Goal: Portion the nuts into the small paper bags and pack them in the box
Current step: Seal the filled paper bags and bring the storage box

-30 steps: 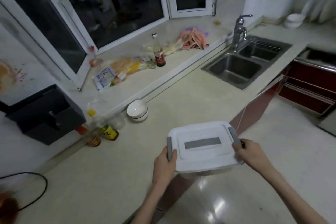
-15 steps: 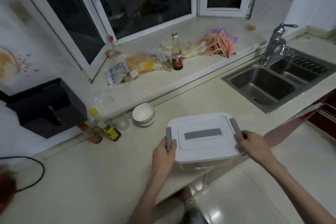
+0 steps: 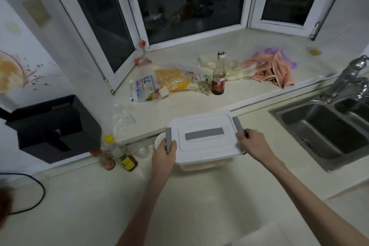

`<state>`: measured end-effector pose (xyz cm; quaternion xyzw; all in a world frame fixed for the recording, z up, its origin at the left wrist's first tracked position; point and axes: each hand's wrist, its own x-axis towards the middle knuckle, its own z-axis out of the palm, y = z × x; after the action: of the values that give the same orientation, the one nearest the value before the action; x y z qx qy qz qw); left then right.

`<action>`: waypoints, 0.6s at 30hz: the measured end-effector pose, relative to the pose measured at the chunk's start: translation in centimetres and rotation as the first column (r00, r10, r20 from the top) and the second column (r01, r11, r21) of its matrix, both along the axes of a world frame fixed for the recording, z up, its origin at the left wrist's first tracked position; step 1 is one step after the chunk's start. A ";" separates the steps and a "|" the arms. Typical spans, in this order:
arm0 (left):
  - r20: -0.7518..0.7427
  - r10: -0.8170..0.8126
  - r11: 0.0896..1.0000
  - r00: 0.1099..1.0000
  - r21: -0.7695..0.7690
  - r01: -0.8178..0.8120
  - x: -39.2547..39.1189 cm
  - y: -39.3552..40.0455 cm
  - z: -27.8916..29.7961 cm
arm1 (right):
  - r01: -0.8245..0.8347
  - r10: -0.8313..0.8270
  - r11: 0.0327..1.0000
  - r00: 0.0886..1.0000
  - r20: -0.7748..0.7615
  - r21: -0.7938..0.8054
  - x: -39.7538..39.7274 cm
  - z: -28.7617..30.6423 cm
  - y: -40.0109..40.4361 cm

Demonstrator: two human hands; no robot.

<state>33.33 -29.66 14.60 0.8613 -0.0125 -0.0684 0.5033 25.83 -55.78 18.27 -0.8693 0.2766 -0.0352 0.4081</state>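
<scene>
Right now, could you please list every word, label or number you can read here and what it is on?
None can be read with confidence.
Blue-and-white packet: large blue print, too blurred.
Dark sauce bottle: red label, characters too blurred.
Small yellow-capped bottle: yellow label, too small.
White box held by both hands: plain grey strip, no text.
</scene>
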 end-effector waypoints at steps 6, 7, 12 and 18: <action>0.046 0.115 0.991 0.992 0.057 -0.117 5.4 0.7 -0.7 | -0.103 0.103 0.995 0.994 -0.025 0.011 7.9 -0.3 0.3; 0.038 0.122 0.990 0.992 0.062 -0.124 6.1 0.8 -0.7 | -0.119 0.119 0.993 0.992 -0.031 0.011 9.2 -0.3 0.4; 0.029 0.206 0.975 0.978 0.085 -0.208 9.5 1.1 0.0 | -0.198 0.200 0.979 0.979 -0.038 0.042 14.9 -0.3 0.6; 0.088 0.229 0.973 0.970 -0.002 -0.230 14.7 -0.1 2.0 | -0.216 0.217 0.975 0.976 -0.012 0.043 21.2 0.5 -0.4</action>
<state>48.02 -29.80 16.56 0.8613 0.0653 0.0279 0.5031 47.05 -56.17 18.75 -0.8859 0.1843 0.0222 0.4250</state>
